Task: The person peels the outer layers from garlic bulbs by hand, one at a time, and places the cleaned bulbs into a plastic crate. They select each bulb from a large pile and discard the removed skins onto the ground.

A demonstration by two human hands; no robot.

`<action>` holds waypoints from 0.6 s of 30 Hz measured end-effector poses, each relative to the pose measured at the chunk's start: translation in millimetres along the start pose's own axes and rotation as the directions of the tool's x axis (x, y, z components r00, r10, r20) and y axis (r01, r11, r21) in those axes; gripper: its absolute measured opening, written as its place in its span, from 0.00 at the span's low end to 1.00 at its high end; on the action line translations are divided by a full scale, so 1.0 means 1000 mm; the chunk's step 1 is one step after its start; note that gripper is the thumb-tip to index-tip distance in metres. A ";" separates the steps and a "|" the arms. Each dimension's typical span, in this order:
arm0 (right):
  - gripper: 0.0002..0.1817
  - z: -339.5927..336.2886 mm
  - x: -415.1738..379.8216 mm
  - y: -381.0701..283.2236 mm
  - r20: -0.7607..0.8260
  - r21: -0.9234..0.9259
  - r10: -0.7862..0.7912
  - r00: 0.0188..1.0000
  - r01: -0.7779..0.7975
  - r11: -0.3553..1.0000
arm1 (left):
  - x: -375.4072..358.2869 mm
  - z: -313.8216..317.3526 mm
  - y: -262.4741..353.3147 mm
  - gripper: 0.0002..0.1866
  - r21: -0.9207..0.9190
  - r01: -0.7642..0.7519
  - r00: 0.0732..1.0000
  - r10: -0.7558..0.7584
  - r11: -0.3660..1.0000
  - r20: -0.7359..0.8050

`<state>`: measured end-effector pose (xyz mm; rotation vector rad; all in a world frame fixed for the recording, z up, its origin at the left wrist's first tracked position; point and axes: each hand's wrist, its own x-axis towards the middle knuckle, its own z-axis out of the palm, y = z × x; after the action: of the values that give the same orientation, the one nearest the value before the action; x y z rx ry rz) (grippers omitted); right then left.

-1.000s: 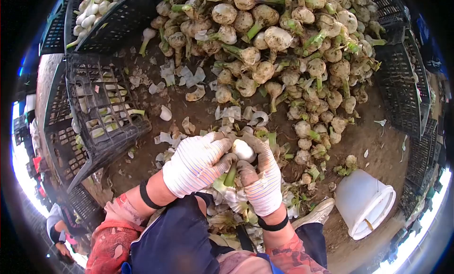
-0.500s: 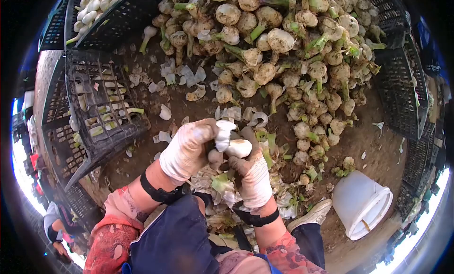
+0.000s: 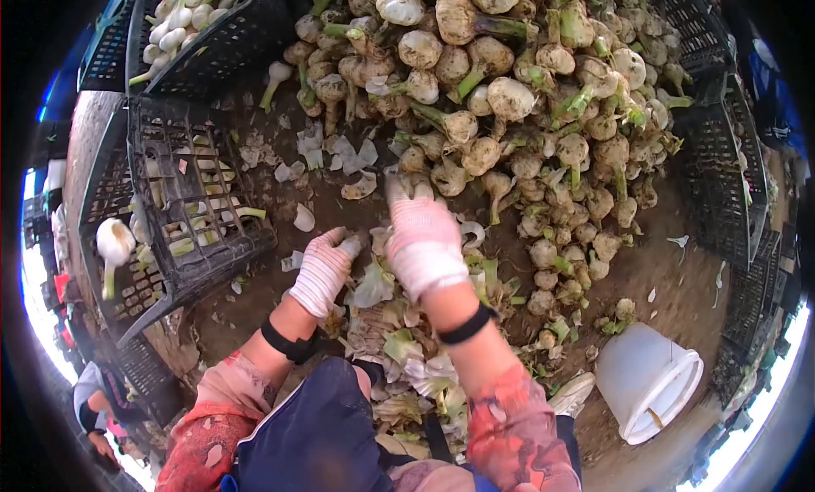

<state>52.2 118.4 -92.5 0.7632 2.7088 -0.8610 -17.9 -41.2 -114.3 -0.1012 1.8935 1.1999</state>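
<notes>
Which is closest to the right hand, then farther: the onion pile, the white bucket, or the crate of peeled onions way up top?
From the right hand:
1. Onion pile, just ahead of the fingertips.
2. White bucket, lower right.
3. Crate of peeled onions, upper left.

onion pile (image 3: 509, 93) cut off at top, crate (image 3: 722, 144) partly out of view

One head-worn fisheye view looks steeply down, close over the ground (image 3: 679, 237), edges probably distorted.

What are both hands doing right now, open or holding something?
Left hand: open, empty, over the peelings.
Right hand: open, empty, reaching toward the onion pile.
</notes>
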 end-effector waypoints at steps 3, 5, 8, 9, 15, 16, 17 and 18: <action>0.22 0.025 0.029 0.027 0.201 -0.227 -0.013 0.980 0.060 0.972 | 0.001 -0.001 0.012 0.16 0.086 0.102 0.995 -0.103 0.991 0.004; 0.20 0.025 0.031 0.031 0.280 -0.253 -0.002 0.960 0.076 0.965 | 0.008 -0.001 0.007 0.26 -0.071 -0.022 0.994 0.030 0.997 0.106; 0.20 0.022 0.004 0.028 -0.166 0.138 0.080 0.983 -0.057 0.989 | -0.001 0.005 0.030 0.35 0.053 -0.326 0.919 0.303 0.944 0.252; 0.22 0.001 -0.006 0.021 0.037 0.630 0.204 0.978 -0.181 0.756 | 0.000 0.001 0.025 0.39 0.036 -0.415 0.859 0.379 0.909 0.343; 0.25 0.007 -0.067 0.015 0.243 0.969 0.227 0.943 -0.224 -0.106 | -0.029 0.005 0.044 0.41 -0.271 -0.071 0.856 0.198 0.960 0.477; 0.25 -0.005 -0.074 0.012 0.256 0.965 0.290 0.922 -0.262 -0.017 | -0.034 0.007 0.049 0.40 -0.243 -0.019 0.861 0.140 0.970 0.489; 0.25 -0.010 -0.080 0.013 0.222 0.972 0.326 0.919 -0.233 -0.005 | -0.040 0.009 0.049 0.34 -0.235 -0.109 0.859 0.211 0.966 0.466; 0.25 -0.015 -0.085 0.013 0.189 0.979 0.361 0.913 -0.205 0.008 | -0.042 0.012 0.051 0.34 -0.237 -0.111 0.858 0.213 0.965 0.467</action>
<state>130.4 101.2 -58.3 1.5077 1.3607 -2.6505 -9.2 -20.1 -51.3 0.2427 1.3515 1.3790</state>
